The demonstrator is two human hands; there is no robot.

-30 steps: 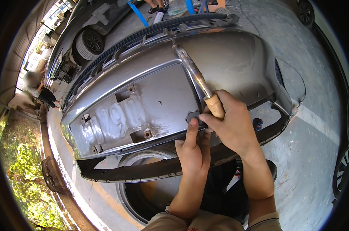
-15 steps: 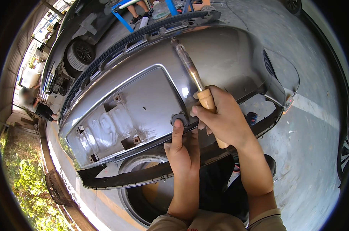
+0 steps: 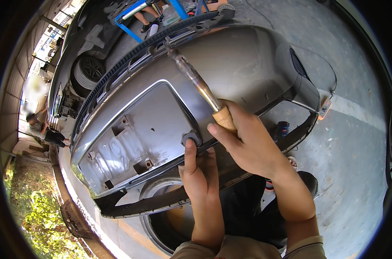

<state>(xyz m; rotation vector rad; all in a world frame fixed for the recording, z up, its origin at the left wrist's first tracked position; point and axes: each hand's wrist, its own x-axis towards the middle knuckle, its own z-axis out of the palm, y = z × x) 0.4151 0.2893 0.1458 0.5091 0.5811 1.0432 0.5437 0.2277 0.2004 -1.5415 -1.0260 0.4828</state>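
Note:
A silver-grey car bumper [image 3: 243, 64] lies across my view, with a plate recess [image 3: 157, 121] bearing square openings and smeared marks. My right hand [image 3: 247, 149] is closed on the wooden handle of a metal-shafted tool [image 3: 191, 77], likely a soldering iron, whose tip reaches over the bumper's upper part. My left hand [image 3: 198, 172] has its thumb pressed on a small dark piece [image 3: 190, 138] at the recess's lower right corner, its other fingers curled around the bumper's lower edge.
A tire [image 3: 155, 186] lies beneath the bumper. A dark car with a wheel [image 3: 90, 69] and a blue metal frame [image 3: 131, 34] stand behind. A co-worker [image 3: 47, 131] is at left, another person's legs [image 3: 146, 17] at top. A power tool [image 3: 282, 128] and cable [image 3: 332, 73] lie right.
My view has shifted, moving the bumper leftward in it. My right hand and tool have shifted, with the tip farther left over the bumper. My left thumb stays on the dark piece.

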